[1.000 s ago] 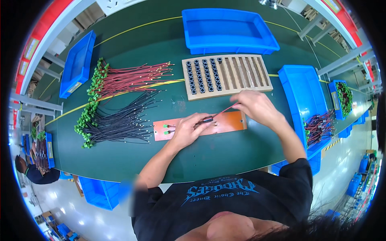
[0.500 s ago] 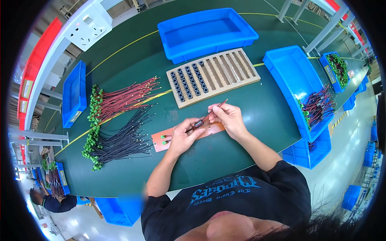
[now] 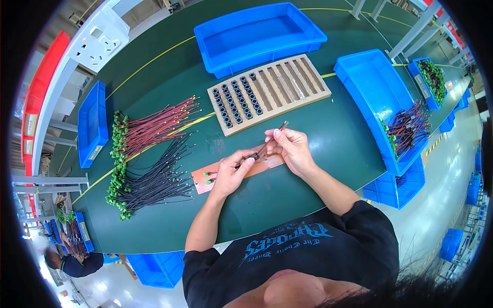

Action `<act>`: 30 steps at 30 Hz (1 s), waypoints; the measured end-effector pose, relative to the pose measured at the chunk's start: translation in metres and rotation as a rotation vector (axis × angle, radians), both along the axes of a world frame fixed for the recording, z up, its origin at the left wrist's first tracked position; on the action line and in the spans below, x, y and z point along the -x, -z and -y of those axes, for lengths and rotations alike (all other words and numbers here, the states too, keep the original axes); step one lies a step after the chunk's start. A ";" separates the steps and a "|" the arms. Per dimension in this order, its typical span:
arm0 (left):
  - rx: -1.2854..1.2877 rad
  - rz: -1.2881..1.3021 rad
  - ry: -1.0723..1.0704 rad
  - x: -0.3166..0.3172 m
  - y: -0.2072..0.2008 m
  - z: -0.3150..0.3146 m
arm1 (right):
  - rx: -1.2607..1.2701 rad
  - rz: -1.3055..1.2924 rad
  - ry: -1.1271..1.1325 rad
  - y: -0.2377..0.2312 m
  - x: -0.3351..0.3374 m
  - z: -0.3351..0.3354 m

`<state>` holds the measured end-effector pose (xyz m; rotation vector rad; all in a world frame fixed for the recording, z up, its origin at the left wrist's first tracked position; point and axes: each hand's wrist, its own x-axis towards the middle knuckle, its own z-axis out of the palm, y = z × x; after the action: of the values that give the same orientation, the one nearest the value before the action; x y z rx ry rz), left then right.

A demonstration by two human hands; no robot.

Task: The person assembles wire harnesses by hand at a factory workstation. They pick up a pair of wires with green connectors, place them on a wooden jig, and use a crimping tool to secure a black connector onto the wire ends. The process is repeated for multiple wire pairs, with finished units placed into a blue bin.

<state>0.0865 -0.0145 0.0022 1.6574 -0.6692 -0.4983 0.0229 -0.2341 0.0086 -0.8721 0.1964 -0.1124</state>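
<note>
Closed round a small black cylindrical core (image 3: pixel 253 155), my left hand (image 3: pixel 232 172) is over an orange-brown board (image 3: pixel 268 163). Thin wires (image 3: pixel 264 151) run from the core to my right hand (image 3: pixel 290 148), where thumb and fingertips pinch them near their ends. At the board's left end lie small green connectors (image 3: pixel 207 174) with short leads. Beyond my hands stands a wooden rack (image 3: pixel 281 107); black cores (image 3: pixel 239 102) fill its left rows. To the left lie red wires (image 3: pixel 164 120) and black wires (image 3: pixel 156 177), green connectors (image 3: pixel 119 146) at their left ends.
A blue bin (image 3: pixel 257 57) stands behind the rack. Another blue bin (image 3: pixel 372 84), at right, holds finished-looking wire bundles (image 3: pixel 408 127). A small blue bin (image 3: pixel 432 84) contains green connectors. At left are a blue tray (image 3: pixel 94 123) and a power socket (image 3: pixel 100 41). Someone (image 3: pixel 79 263) sits lower left.
The right hand's pinch on the wires has shifted slightly, and the wire ends point more steeply up. The left hand keeps its hold on the core. The whole view has shifted a little.
</note>
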 end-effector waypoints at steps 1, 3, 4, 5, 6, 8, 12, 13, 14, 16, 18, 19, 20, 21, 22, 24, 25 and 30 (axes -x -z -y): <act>0.028 0.017 0.013 -0.001 -0.002 0.001 | 0.027 -0.006 0.008 0.000 0.000 0.001; 0.027 -0.014 0.020 -0.002 0.001 0.000 | 0.037 -0.012 0.020 -0.002 -0.002 0.000; 0.027 -0.030 0.023 -0.003 0.002 0.000 | 0.042 -0.016 0.026 -0.002 -0.002 0.001; 0.013 -0.034 0.024 -0.003 0.000 0.001 | 0.067 -0.020 0.027 -0.003 -0.002 0.001; 0.000 -0.037 0.025 -0.002 -0.003 0.002 | 0.092 -0.024 0.028 -0.004 -0.002 0.002; 0.001 -0.072 0.021 -0.002 -0.006 0.003 | 0.134 -0.037 0.021 -0.006 -0.002 0.003; 0.004 -0.098 0.033 -0.002 -0.009 0.007 | 0.198 -0.035 0.008 -0.010 -0.001 0.003; -0.010 -0.080 0.043 -0.002 -0.010 0.007 | 0.211 -0.024 0.008 -0.010 0.000 0.003; -0.045 -0.052 0.067 -0.004 -0.009 0.006 | 0.235 -0.008 0.006 -0.011 0.000 0.003; -0.116 0.002 0.115 -0.008 -0.007 0.004 | 0.281 0.025 0.000 -0.011 0.001 0.004; -0.182 -0.005 0.142 -0.010 -0.012 0.005 | 0.344 0.032 -0.007 -0.008 0.001 0.005; -0.216 -0.009 0.155 -0.010 -0.016 0.005 | 0.375 0.035 -0.010 -0.007 0.001 0.005; -0.172 -0.094 0.168 -0.010 -0.020 0.005 | 0.340 0.027 -0.009 -0.007 0.001 0.006; -0.128 -0.178 0.181 -0.011 -0.025 0.004 | 0.305 0.018 -0.009 -0.008 0.001 0.006; -0.084 -0.263 0.195 -0.013 -0.028 0.002 | 0.270 0.009 -0.008 -0.008 0.001 0.007; -0.157 -0.323 0.225 -0.019 -0.030 -0.004 | 0.237 0.001 -0.021 -0.004 0.000 0.009; -0.193 -0.353 0.241 -0.021 -0.030 -0.005 | 0.220 -0.003 -0.028 -0.002 0.001 0.009; -0.107 -0.140 0.147 -0.012 -0.010 0.001 | 0.186 -0.005 -0.017 0.003 0.001 0.009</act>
<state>0.0987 -0.0152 0.0125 1.6625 -0.6732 -0.7604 0.0220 -0.2433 0.0057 -1.0594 0.1848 -0.1140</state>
